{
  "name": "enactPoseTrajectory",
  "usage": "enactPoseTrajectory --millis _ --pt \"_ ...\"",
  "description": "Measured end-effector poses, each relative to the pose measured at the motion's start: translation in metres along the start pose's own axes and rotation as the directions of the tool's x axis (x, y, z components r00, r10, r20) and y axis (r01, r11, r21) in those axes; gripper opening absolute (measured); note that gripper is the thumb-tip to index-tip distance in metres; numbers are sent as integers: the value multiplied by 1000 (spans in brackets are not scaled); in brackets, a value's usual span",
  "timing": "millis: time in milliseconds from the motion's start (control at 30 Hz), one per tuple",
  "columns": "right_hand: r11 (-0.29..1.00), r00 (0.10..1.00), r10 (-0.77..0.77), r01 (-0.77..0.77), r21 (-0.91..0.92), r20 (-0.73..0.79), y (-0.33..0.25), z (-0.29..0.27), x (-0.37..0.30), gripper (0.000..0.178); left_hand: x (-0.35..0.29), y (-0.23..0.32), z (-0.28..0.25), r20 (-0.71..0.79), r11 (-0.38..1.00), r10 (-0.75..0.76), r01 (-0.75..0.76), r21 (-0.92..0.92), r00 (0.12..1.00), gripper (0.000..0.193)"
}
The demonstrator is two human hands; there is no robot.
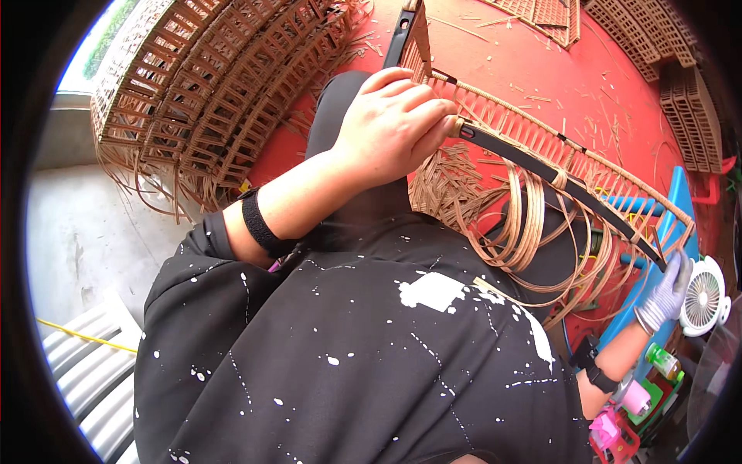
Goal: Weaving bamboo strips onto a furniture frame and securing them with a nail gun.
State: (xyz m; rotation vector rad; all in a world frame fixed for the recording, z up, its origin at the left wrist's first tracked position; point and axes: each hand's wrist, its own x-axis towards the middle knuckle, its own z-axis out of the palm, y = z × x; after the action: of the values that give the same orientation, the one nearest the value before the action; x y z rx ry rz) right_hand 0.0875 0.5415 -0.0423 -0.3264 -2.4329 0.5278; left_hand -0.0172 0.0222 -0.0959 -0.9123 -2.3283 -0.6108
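A woven rattan frame [510, 110] with black flat bars along its edges lies across my lap, slanting from upper middle to lower right. My left hand [394, 127], bare, is closed over the frame's near left corner, where the black bar [533, 162] begins. Loose coils of rattan strand [525, 216] hang from the bar over my dark trousers. At the frame's far right corner, my right hand [666, 298] wears a pale grey glove. Its fingers are pressed together beside the bar's end; whatever they pinch is hidden.
Stacked rattan panels [224, 85] stand at the upper left. More woven pieces [688, 112] lie at the upper right. Cut rattan scraps [448, 182] litter the red floor. Beside my right hand are a blue bench [679, 197], a small white fan [703, 295] and a bottle [663, 361].
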Motion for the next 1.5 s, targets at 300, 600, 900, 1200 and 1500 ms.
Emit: enactPoseTrajectory --millis 300,600,900,1200,1500 --pt "648 447 -752 634 422 484 -227 101 -50 30 -10 17 -3 65 998 -34 37 -49 997 12" --pt "560 497 -818 573 599 290 -235 116 -55 27 6 12 -8 355 1000 21 -22 -2 935 29" --pt "-328 438 -296 -881 340 849 -272 153 -59 43 14 17 29 388 973 -126 38 229 913 22" --pt "-221 426 -260 -900 376 867 -299 121 -60 49 5 16 30 279 980 -79 23 198 957 9" --pt "-137 387 -250 -922 363 888 -310 126 -31 47 4 15 29 260 991 -59 25 134 964 6"
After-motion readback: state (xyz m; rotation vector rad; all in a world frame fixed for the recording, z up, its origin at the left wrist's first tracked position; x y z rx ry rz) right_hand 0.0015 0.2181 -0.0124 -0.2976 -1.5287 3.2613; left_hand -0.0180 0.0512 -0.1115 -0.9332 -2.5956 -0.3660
